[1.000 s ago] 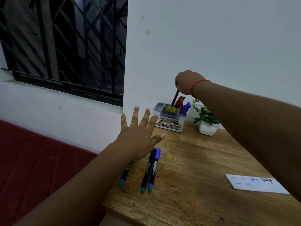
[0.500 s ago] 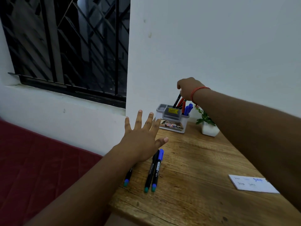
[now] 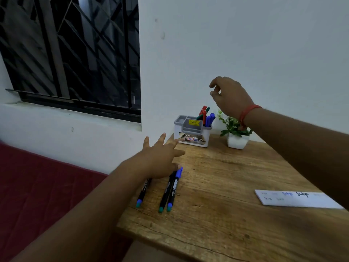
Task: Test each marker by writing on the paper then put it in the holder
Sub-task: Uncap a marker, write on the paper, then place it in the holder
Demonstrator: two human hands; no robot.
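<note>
Right hand [image 3: 231, 97] has let go and lifted off the holder [image 3: 192, 132], fingers loosely curled, empty, marker deposited; left hand [image 3: 160, 157], fingers spread, reaches over three markers [image 3: 166, 190] remaining on the table [image 3: 226, 186].

Dim, flat indoor light with a cool cast; the white wall [image 3: 245, 44] reads grey-blue. The window [image 3: 71, 53] is dark and gives no visible daylight. Shadows are soft: a faint one under the left hand [image 3: 160, 159] on the wooden table [image 3: 226, 214]. No glare. Wide-angle distortion bends the window bars and sill near the left edge. Both forearms are slightly soft at the frame edges; writing on the paper [image 3: 294, 200] is smeared and illegible.
</note>
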